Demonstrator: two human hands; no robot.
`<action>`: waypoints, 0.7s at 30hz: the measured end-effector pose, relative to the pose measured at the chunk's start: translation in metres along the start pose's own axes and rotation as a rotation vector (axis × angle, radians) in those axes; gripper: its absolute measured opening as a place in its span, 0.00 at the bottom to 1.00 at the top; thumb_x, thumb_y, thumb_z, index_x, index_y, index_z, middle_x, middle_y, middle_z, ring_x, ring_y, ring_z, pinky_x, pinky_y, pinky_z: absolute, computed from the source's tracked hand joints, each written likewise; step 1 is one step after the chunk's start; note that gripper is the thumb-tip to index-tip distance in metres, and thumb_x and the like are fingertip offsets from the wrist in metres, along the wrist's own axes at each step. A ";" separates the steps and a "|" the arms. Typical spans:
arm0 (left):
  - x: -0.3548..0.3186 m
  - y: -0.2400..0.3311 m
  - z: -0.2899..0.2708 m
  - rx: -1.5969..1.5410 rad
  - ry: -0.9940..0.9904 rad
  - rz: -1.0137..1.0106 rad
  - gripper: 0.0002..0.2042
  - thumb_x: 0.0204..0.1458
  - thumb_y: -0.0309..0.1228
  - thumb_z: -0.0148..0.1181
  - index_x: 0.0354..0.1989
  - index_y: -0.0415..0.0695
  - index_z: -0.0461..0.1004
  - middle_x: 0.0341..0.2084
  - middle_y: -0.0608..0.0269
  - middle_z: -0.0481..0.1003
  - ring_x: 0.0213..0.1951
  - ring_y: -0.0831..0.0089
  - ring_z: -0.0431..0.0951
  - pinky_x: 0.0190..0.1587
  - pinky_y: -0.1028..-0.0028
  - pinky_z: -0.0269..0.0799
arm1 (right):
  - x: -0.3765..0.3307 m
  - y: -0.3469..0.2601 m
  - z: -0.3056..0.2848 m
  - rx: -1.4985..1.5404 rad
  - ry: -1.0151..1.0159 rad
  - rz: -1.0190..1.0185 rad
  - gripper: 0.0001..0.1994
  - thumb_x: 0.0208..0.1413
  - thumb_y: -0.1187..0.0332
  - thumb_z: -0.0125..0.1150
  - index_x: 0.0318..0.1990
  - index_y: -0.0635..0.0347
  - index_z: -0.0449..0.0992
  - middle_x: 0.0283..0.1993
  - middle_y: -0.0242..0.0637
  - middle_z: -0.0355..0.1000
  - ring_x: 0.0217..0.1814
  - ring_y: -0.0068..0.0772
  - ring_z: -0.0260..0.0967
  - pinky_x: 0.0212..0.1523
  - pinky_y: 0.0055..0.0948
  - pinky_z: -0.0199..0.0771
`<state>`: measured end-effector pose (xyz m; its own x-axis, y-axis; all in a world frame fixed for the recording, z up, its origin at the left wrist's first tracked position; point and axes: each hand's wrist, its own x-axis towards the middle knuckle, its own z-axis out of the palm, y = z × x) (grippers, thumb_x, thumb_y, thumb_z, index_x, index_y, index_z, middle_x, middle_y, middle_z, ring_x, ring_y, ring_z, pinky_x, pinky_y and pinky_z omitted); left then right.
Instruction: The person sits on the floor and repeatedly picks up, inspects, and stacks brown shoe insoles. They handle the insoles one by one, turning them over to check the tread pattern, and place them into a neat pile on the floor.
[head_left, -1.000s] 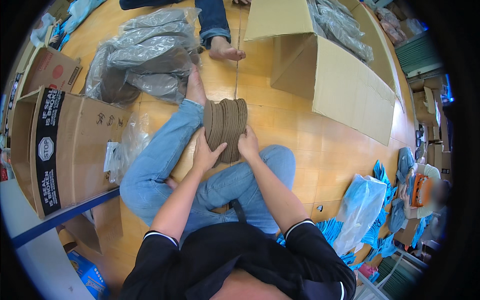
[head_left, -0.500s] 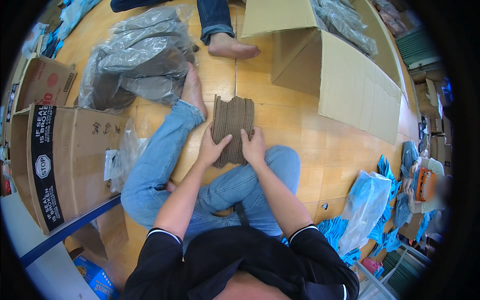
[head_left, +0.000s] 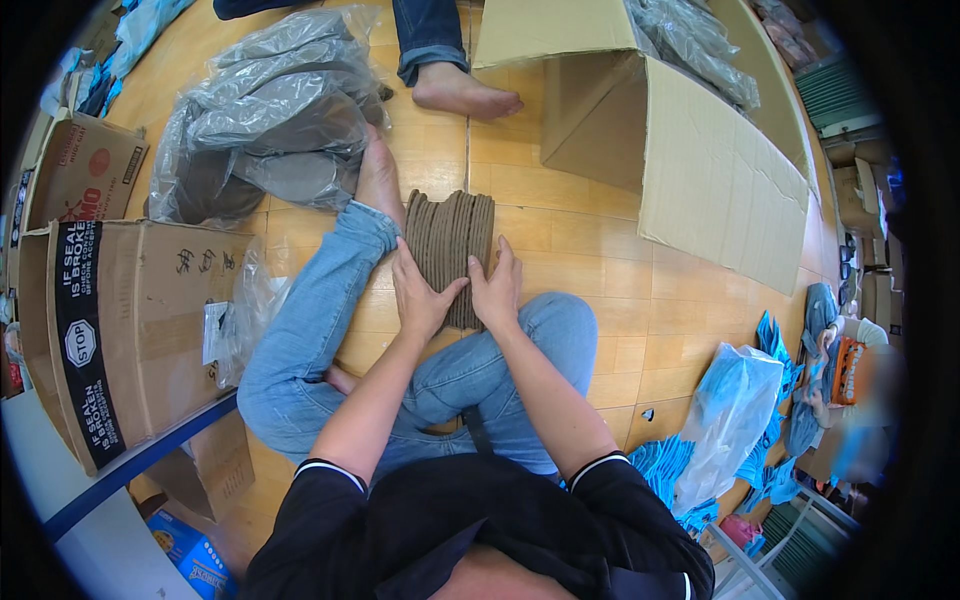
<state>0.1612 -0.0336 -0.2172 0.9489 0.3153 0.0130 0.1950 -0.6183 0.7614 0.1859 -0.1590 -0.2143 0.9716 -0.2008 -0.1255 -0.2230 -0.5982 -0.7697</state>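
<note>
Head view: we see the left hand [head_left: 423,302] and the right hand [head_left: 496,292] grasping opposite sides of a brown layered stack [head_left: 450,235], thumbs uppermost. We locate it beside the left foot [head_left: 379,182], just beyond the right shin [head_left: 452,372]; whether it touches the wooden floor [head_left: 600,275], we cannot tell.

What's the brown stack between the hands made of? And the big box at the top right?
The brown stack looks like matte fabric, perhaps felt, from its dull, wavy edges. The big box seems to be dull tan cardboard: it looks stiff, with straight folds.
</note>
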 end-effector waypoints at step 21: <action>0.001 -0.007 -0.004 -0.005 -0.004 -0.028 0.64 0.34 0.44 0.77 0.69 0.34 0.29 0.60 0.33 0.53 0.62 0.41 0.54 0.65 0.57 0.52 | 0.057 0.017 0.003 0.022 0.099 0.236 0.33 0.58 0.57 0.50 0.68 0.63 0.52 0.59 0.60 0.58 0.62 0.59 0.58 0.63 0.44 0.57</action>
<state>0.1598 -0.0260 -0.2194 0.9442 0.3291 -0.0109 0.2201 -0.6061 0.7643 0.2379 -0.1787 -0.2368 0.8801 -0.4084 -0.2422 -0.4399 -0.5091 -0.7398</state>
